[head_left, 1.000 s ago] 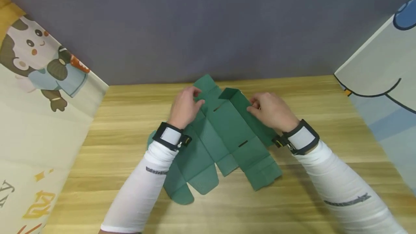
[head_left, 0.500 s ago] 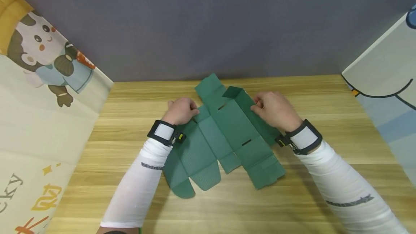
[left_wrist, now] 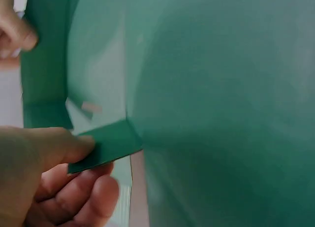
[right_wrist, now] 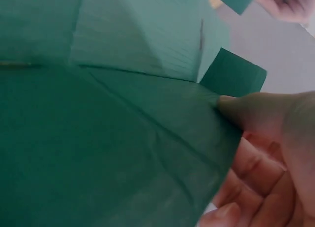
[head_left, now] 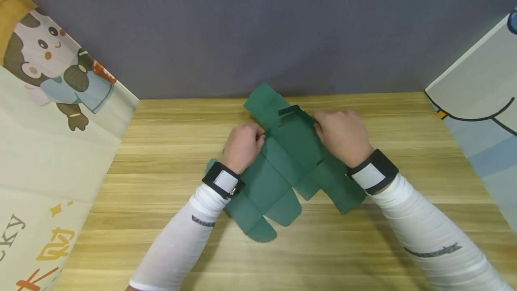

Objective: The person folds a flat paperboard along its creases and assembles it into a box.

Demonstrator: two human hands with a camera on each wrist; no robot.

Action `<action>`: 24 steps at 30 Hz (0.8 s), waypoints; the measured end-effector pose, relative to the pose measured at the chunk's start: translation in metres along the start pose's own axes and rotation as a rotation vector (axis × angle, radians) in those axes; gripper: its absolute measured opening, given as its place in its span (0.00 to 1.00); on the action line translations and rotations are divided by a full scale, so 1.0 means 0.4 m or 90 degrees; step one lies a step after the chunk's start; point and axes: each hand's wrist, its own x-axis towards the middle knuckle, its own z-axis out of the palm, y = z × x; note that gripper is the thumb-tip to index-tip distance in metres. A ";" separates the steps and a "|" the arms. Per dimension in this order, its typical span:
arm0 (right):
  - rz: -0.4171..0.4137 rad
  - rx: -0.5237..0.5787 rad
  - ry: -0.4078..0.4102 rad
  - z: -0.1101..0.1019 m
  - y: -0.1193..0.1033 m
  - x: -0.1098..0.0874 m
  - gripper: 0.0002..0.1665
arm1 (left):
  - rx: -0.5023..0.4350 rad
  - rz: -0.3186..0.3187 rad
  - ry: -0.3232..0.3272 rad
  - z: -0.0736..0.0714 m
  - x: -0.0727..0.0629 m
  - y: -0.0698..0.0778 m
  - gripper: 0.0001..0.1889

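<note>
A green cardboard box blank (head_left: 299, 140), partly folded up along its creases, lies over the middle of the table. My left hand (head_left: 242, 149) pinches a small flap (left_wrist: 115, 141) between thumb and fingers, and that flap stands up from the sheet in the left wrist view. On the other side, my right hand (head_left: 343, 137) grips the edge of a raised side panel (right_wrist: 162, 138), thumb on the inner face and fingers behind. A short end tab (right_wrist: 234, 74) sticks up beside that thumb. Rounded flaps (head_left: 284, 210) spread toward the front. Part of the blank is hidden under my left hand.
The wood-grain table (head_left: 161, 147) ends at a dark grey wall panel (head_left: 258, 30) at the back. Printed cartoon panels stand at the left (head_left: 48, 102) and right (head_left: 476, 89).
My left hand has moved right and now pinches the small flap upward. The blank has turned and shifted, its front flaps swinging right and back. My right hand keeps its grip on the side panel.
</note>
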 end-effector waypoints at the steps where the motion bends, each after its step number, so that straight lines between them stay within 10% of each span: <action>1: -0.018 -0.026 0.024 0.000 -0.004 0.000 0.03 | -0.008 0.000 0.008 0.006 -0.001 0.007 0.06; 10: -0.136 -0.170 0.138 0.012 -0.045 -0.010 0.10 | -0.085 -0.065 0.047 0.049 -0.009 0.033 0.04; 24: -0.238 -0.270 0.140 0.041 -0.120 -0.040 0.16 | -0.095 -0.159 0.019 0.070 -0.037 0.031 0.04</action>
